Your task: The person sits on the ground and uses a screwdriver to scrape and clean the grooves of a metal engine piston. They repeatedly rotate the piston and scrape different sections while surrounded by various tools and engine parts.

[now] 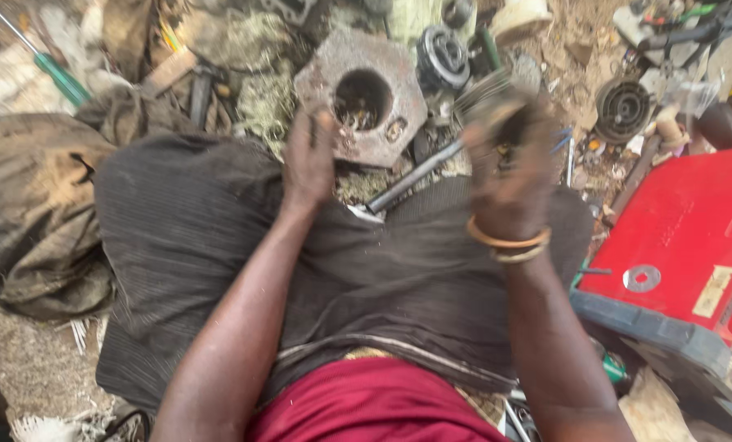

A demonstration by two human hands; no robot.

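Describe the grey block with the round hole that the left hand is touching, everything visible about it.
The block is a flat, roughly hexagonal slab, grey with rusty brown patches, looking like cast metal or concrete. A large round hole sits near its middle, dark inside with small bits of debris at the bottom. A smaller pit marks its lower right face. It lies flat on the littered ground beyond the person's knees. The left hand rests on its lower left edge; a metal rod lies just below it.

The left hand [310, 160] rests its fingers on the near edge of a rusty hexagonal metal block with a round central hole [362, 96]. The right hand [509, 168], blurred, grips a dark round part [489, 96]. A grey metal bar [411, 178] lies between them; a red metal case [685, 237] sits right
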